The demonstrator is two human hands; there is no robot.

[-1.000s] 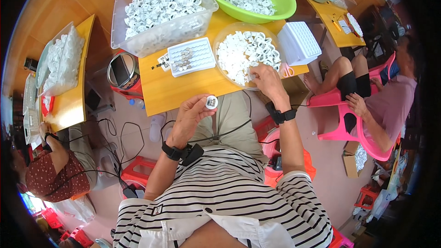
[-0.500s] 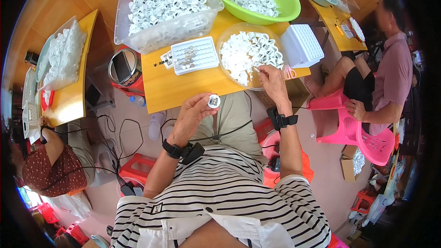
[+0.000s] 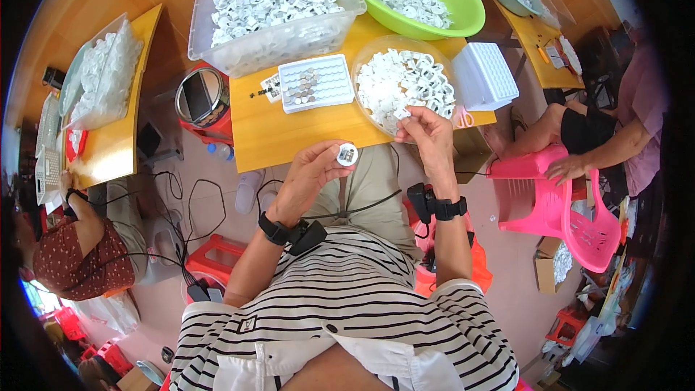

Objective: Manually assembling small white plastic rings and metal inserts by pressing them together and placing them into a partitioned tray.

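Note:
Between the thumb and fingers of my left hand [image 3: 316, 166] is a small round white plastic housing [image 3: 347, 154], its open face with metal parts turned up. My right hand [image 3: 428, 137] pinches a small white plastic piece [image 3: 402, 113] over the near edge of a clear round tray [image 3: 360, 106]. That tray holds a heap of small white pieces [image 3: 381, 80] and, on its right side, several round white housings [image 3: 427, 81]. Left of it lies a white ridged tray [image 3: 340, 101] with silvery button-like discs [image 3: 302, 85] in its left part.
Behind stand a clear bin [image 3: 289, 47] of white housings and a green basin [image 3: 474, 18] of white parts. White stacked trays [image 3: 489, 76] and pink scissors [image 3: 463, 117] lie to the right. A co-worker [image 3: 637, 123] is beside a pink chair [image 3: 536, 195]; another person [image 3: 87, 246] sits left.
My right hand has drawn back slightly from the heap, and the small white piece now shows clearly in its fingers. The co-worker at right has leaned away beside the pink chair.

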